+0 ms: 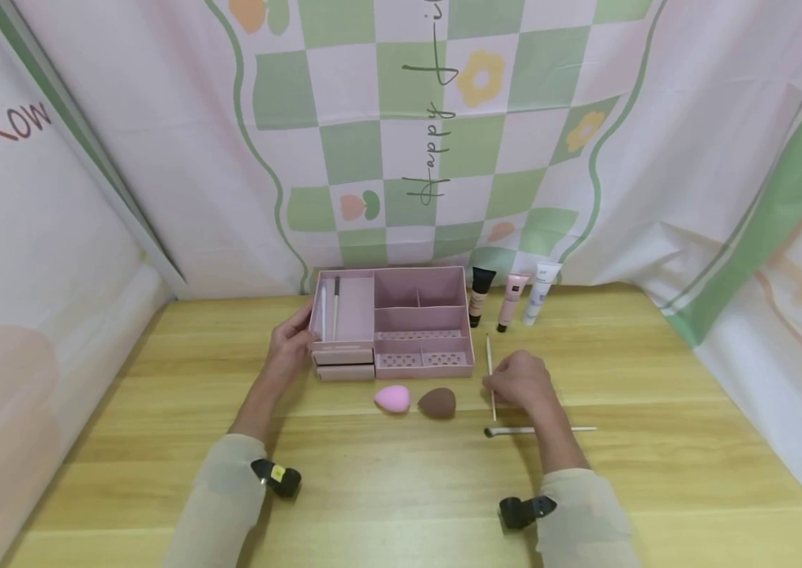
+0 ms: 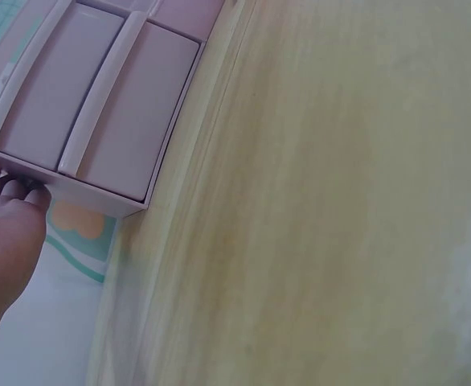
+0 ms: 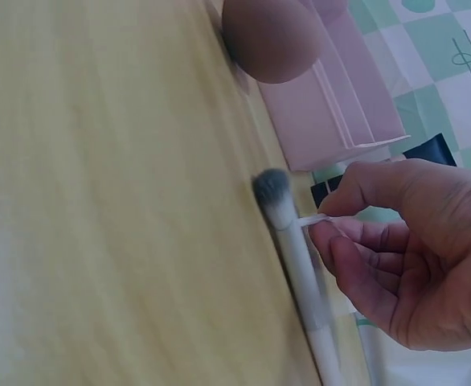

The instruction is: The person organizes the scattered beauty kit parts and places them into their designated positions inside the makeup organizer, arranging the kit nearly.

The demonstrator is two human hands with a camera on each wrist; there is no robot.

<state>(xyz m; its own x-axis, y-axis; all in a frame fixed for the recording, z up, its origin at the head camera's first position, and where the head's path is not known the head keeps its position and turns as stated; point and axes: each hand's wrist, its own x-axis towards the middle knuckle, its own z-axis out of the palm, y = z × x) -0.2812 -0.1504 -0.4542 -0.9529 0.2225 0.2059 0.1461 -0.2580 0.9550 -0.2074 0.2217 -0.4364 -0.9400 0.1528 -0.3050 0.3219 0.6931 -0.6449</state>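
A pink makeup organizer (image 1: 424, 322) stands on the table, with two thin brushes (image 1: 335, 308) lying in its left top tray. My left hand (image 1: 290, 344) rests against the organizer's left wall; in the left wrist view its fingertips touch the side next to two closed drawers (image 2: 131, 104). Right of the organizer, my right hand (image 1: 520, 380) pinches a thin pale makeup brush (image 1: 489, 355) between thumb and fingers. Close in front of that hand a white-handled brush with a dark tip (image 1: 515, 431) lies crosswise on the table; the right wrist view shows its fluffy grey head (image 3: 272, 189).
Pink (image 1: 392, 398) and brown (image 1: 438, 403) makeup sponges lie before the organizer. Behind the right hand stand a black-capped foundation tube (image 1: 477, 296), a pink tube (image 1: 511, 301) and a white tube (image 1: 540, 293). A patterned curtain (image 1: 351, 158) hangs along the table's back edge.
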